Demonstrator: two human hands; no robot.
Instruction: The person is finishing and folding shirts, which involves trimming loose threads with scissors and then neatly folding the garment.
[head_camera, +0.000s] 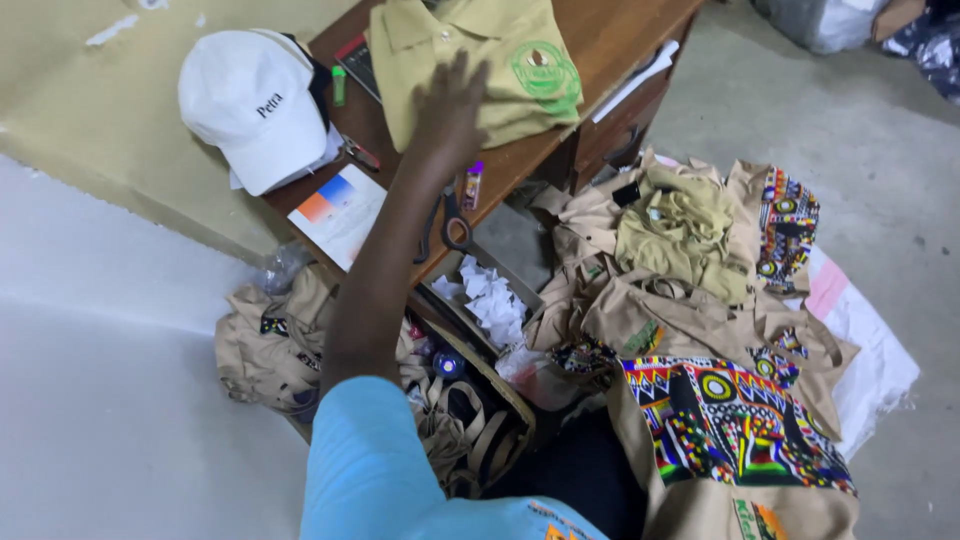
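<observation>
My left hand (448, 112) reaches up over the wooden desk (610, 35), fingers spread, palm down on the lower left edge of a folded khaki polo shirt (490, 60) with a round green emblem. It presses or touches the shirt without gripping it. My arm in a light blue sleeve (370, 460) runs up from the bottom of the view. Black-handled scissors (452, 226) and a small purple-capped tube (473, 185) lie on the desk just below the hand. My right hand is out of view.
A white cap (250, 100), a green lighter-like stick (339, 85) and a white card with an orange and blue patch (340, 208) lie on the desk. An open drawer (490, 295) holds crumpled paper. Khaki garments with colourful patterned panels (730, 410) pile on the floor.
</observation>
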